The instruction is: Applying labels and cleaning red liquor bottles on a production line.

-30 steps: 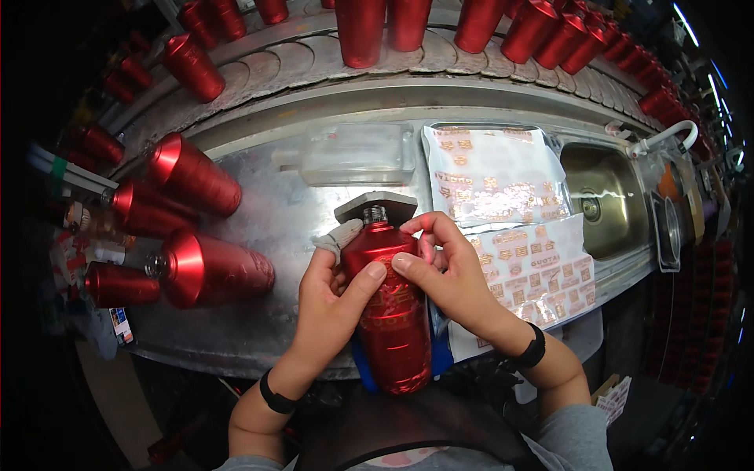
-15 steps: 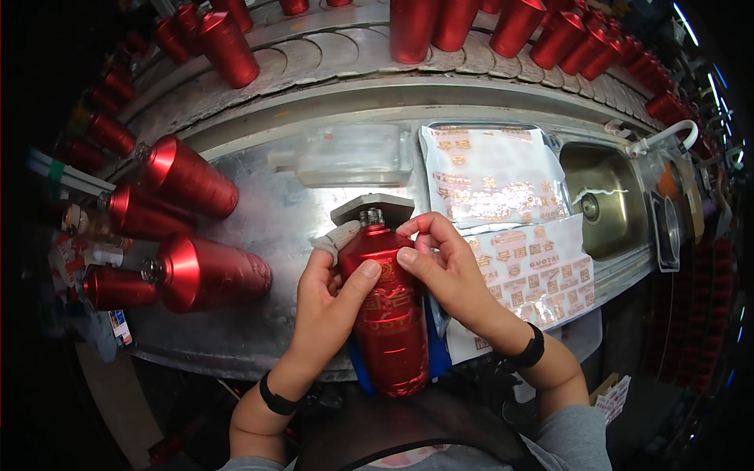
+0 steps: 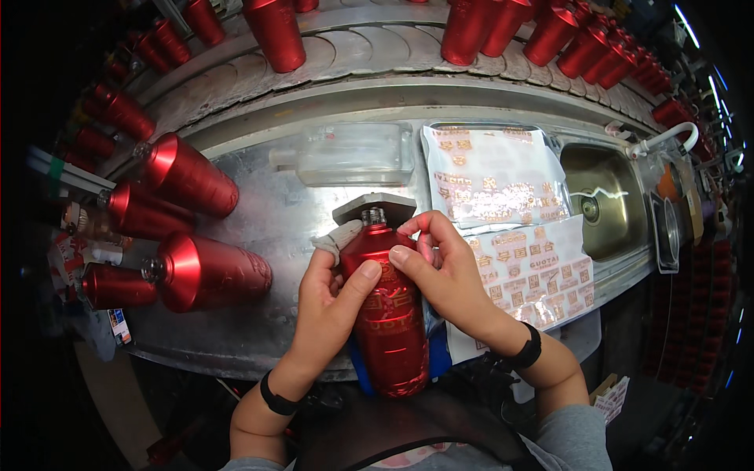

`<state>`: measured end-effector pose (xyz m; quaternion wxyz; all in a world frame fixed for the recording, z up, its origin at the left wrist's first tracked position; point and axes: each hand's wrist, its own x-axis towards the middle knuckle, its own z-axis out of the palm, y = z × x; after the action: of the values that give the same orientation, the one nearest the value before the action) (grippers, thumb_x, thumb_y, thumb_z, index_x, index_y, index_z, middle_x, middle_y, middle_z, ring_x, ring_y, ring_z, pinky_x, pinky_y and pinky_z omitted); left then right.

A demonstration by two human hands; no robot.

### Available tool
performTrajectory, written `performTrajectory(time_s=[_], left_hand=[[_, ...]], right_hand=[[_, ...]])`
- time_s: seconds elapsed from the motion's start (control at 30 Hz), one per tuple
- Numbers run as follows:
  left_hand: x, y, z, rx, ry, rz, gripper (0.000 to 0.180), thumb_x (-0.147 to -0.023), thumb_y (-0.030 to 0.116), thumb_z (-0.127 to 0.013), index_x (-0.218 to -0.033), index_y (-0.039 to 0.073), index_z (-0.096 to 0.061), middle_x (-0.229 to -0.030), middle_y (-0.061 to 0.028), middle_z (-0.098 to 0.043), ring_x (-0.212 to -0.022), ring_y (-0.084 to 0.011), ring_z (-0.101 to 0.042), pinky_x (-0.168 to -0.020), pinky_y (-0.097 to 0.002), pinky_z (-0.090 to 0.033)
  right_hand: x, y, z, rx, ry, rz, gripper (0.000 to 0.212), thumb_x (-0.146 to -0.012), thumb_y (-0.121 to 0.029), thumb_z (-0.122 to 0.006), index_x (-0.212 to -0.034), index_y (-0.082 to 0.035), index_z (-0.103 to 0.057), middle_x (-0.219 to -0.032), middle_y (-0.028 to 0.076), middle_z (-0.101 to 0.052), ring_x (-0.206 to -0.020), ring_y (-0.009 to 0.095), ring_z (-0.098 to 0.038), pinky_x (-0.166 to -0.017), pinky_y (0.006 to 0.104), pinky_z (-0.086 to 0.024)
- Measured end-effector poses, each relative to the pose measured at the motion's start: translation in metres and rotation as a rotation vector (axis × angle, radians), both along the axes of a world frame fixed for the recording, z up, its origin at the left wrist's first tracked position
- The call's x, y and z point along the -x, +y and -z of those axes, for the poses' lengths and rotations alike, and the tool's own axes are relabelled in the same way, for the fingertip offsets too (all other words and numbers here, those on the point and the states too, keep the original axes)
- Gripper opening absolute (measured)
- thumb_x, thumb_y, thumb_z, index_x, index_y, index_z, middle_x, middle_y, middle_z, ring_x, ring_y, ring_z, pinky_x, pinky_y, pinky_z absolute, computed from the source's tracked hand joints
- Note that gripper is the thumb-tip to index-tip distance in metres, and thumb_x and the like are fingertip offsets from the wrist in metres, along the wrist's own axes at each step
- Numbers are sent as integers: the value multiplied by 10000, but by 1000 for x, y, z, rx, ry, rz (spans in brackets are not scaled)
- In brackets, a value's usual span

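A glossy red bottle [image 3: 390, 337] with a bare threaded neck lies tilted toward me at the metal counter's near edge, gold print on its face. Around its left side curls my left hand [image 3: 330, 302], closed, thumb pressed on the front; a greyish cloth [image 3: 339, 237] sits at its fingertips. My right hand [image 3: 444, 267] is closed at the right shoulder, its thumb on the printed front and its index finger bent near the neck. Behind the neck stands a dark grey plate [image 3: 389, 206]. Blue material [image 3: 438, 357] shows under the bottle.
Several red bottles [image 3: 212, 271] lean at the left. A clear glass bottle [image 3: 353, 155] lies beyond the plate. Printed decal sheets [image 3: 534, 275] cover the right side, beside a sink [image 3: 601, 235] with a white faucet [image 3: 667, 137]. A curved conveyor [image 3: 369, 59] carries red bottles at the back.
Bottles on the far conveyor have shifted to the right. My right thumb has slid slightly left on the bottle's front; my left hand has hardly moved.
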<state>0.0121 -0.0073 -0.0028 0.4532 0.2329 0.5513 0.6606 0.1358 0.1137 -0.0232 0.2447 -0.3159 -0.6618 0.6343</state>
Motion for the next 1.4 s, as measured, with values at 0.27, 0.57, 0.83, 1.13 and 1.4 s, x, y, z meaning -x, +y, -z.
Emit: performTrajectory(time_s=[0.27,0.57,0.83,1.13,1.4], left_hand=[[3,5,-7,31,17,14,449,-935,142,-640,-1323,-15,-477,-1233,-118,-594,-1099,-152,-589,-945,-294,-479],[1,6,-1,18,60,-17,411,-936,139,-638,-1294,-10,-503,-1212,-111,-603,-1066,-142,-597,-917,-287,-489],[1,11,0,90,168,-23,418,-904,184,-687,-1236,-20,-536,-1118,-109,-648,-986,-142,-623,-861,-293,-510],[0,16,-2,87,191,-31,441,-876,210,-722,-1200,-27,-543,-1103,-123,-655,-991,-150,-630,-859,-301,-512],[-1,-32,11,-1,-118,89,805,-904,179,-697,-1509,31,-187,-1437,-196,-424,-1321,-252,-455,-1095,-377,-364]], right_hand=[[-2,0,-2,107,67,4,356,-860,-283,-740,-1040,-29,-567,-706,-53,-376,-655,46,-353,-583,213,-332],[-3,1,-4,1,-1,-35,370,-847,-277,-747,-1059,-32,-568,-717,-45,-376,-671,53,-359,-602,220,-341],[-7,3,2,28,93,-45,237,-925,-211,-620,-1086,-43,-577,-761,-40,-403,-708,51,-367,-637,215,-336],[-11,5,2,-10,50,-69,232,-932,-176,-609,-1118,-43,-571,-779,-43,-417,-679,30,-375,-603,200,-325],[-38,-18,-11,201,32,-92,527,-897,-211,-692,-1327,-33,-444,-877,-27,-427,-627,3,-401,-575,163,-342]])
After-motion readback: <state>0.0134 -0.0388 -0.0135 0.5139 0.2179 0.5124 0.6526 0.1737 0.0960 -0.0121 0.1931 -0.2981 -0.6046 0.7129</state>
